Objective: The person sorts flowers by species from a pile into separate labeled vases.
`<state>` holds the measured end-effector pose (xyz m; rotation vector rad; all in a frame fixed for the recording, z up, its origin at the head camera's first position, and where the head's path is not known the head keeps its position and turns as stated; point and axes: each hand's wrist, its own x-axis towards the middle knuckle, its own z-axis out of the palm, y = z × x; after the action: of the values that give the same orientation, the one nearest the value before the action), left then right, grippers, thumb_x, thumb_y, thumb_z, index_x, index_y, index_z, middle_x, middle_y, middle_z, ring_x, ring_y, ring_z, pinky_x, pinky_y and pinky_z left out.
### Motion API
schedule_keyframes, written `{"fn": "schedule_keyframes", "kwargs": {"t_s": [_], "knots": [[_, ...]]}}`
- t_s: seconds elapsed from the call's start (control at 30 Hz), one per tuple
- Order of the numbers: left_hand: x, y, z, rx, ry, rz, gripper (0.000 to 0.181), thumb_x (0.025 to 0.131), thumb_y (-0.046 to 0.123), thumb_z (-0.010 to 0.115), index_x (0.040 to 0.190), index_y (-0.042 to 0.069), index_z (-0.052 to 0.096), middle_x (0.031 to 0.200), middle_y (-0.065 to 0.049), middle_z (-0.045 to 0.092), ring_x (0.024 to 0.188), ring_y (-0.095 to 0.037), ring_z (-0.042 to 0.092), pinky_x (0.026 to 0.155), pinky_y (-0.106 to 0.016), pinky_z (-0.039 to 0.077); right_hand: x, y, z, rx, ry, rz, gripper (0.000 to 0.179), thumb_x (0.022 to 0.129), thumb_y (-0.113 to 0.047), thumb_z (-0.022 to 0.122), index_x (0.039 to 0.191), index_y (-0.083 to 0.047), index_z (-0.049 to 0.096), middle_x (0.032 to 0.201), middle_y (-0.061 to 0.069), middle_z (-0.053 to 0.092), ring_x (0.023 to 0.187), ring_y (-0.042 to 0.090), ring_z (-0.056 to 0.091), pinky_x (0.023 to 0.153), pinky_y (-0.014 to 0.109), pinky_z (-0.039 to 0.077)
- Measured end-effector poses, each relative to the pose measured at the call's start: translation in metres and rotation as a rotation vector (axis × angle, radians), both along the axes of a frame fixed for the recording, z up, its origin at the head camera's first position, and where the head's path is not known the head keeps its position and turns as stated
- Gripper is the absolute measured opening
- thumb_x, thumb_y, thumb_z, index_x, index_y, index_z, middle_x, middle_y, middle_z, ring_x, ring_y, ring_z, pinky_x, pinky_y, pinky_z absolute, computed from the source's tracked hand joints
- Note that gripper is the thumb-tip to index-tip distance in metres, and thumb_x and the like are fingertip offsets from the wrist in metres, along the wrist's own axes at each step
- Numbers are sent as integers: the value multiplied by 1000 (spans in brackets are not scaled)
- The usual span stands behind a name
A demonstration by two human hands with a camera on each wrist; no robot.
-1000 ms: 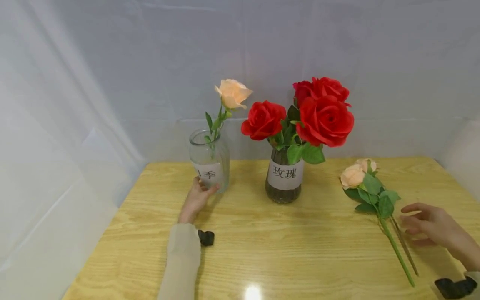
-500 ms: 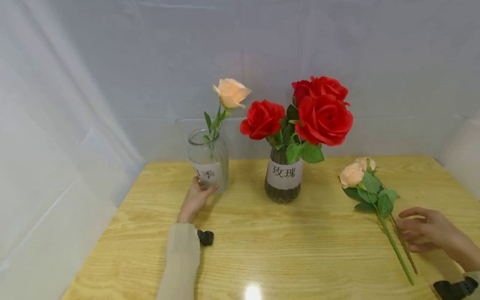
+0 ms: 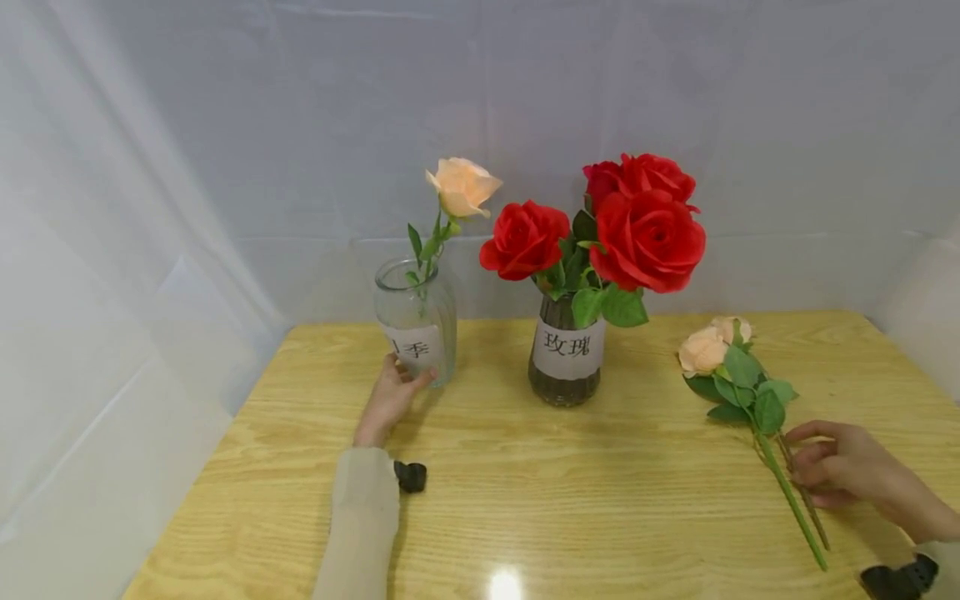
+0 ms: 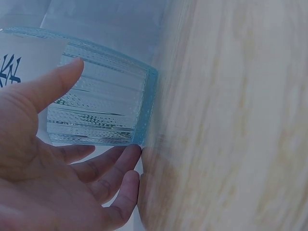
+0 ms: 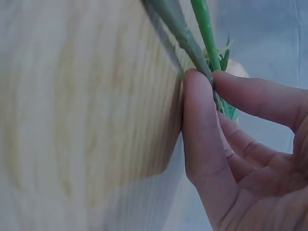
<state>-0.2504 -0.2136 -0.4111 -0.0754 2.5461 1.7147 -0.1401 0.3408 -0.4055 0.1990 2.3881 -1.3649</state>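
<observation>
On the left of the table stands a clear glass vase [image 3: 444,312] with a paper label and one peach rose [image 3: 462,187] in it. My left hand [image 3: 392,396] holds the vase low down, its thumb [image 4: 57,82] across the front and its fingers along the side. Two more peach roses [image 3: 703,350] lie on the table at the right, their stems side by side. My right hand [image 3: 855,468] pinches the darker stem [image 5: 180,31] between thumb and a finger; the bright green stem [image 5: 204,26] runs beside it, apart from the fingertips.
A dark glass vase [image 3: 567,392] with a paper label holds several red roses [image 3: 652,237] between the two hands. The wooden table [image 3: 570,500] ends at the back against a pale sheet [image 3: 360,108], which also hangs at the left.
My right hand has moved slightly left onto the darker rose stem, and its fingers have drawn together on it. The left hand and the vase stay in place.
</observation>
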Motion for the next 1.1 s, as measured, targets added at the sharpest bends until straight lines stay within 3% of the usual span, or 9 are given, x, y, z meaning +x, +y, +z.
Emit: {"fn": "schedule_keyframes", "kwargs": {"t_s": [0.1, 0.33, 0.77, 1.1], "knots": [[0, 0, 0, 5, 3, -2, 81, 101, 19, 63, 154, -13, 10, 151, -39, 30, 138, -51, 36, 111, -59, 34, 2, -1, 1, -8, 2, -10, 55, 90, 7, 64, 133, 24, 34, 88, 4, 64, 73, 22, 68, 63, 37, 61], [1, 0, 2, 21, 6, -7, 82, 101, 19, 63, 154, -13, 9, 152, -39, 30, 138, -51, 36, 112, -59, 33, 6, 1, 7, 30, 112, 10, 61, 90, 8, 60, 137, 26, 27, 92, 5, 65, 73, 20, 67, 61, 38, 60], [1, 0, 0, 28, 0, -12, 81, 101, 17, 62, 155, -12, 9, 154, -38, 27, 139, -51, 34, 113, -59, 32, 10, 2, 17, 193, 259, -82, 56, 91, 11, 63, 136, 24, 32, 89, 17, 63, 70, 17, 67, 60, 38, 60], [3, -1, 2, 37, -18, -31, 81, 102, 19, 61, 156, -8, 7, 158, -35, 22, 142, -50, 31, 114, -60, 30, 13, 1, 26, 194, 319, -144, 59, 91, 16, 60, 139, 24, 29, 88, 7, 66, 68, 10, 67, 61, 37, 61]]}}
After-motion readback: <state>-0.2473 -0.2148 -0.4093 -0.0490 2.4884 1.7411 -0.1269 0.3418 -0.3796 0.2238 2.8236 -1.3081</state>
